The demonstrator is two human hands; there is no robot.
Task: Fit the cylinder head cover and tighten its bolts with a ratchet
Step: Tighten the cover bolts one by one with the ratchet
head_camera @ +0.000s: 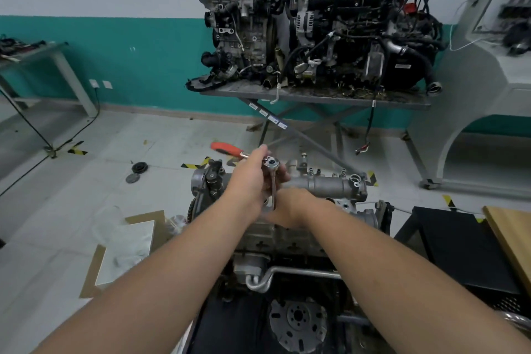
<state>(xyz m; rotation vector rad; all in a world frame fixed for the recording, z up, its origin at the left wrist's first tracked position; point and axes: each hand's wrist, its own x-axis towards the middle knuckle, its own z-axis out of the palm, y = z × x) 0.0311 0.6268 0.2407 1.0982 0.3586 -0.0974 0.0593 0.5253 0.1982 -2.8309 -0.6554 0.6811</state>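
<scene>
An engine stands in front of me with its silver cylinder head cover (324, 185) on top. A ratchet (271, 163) with an orange handle stands over the cover, its long extension bar (273, 191) pointing straight down. My left hand (250, 178) grips the ratchet at its head, fingers curled round it, the orange handle sticking out to the upper left. My right hand (290, 208) holds the lower end of the extension bar near the cover. The socket and the bolt under it are hidden by my hands.
A table (316, 96) at the back carries two large engines. Cardboard with a plastic bag (126, 238) lies on the floor at left, a black pulley (140, 167) farther back. A black crate (459, 244) and a wooden board (514, 238) stand at right.
</scene>
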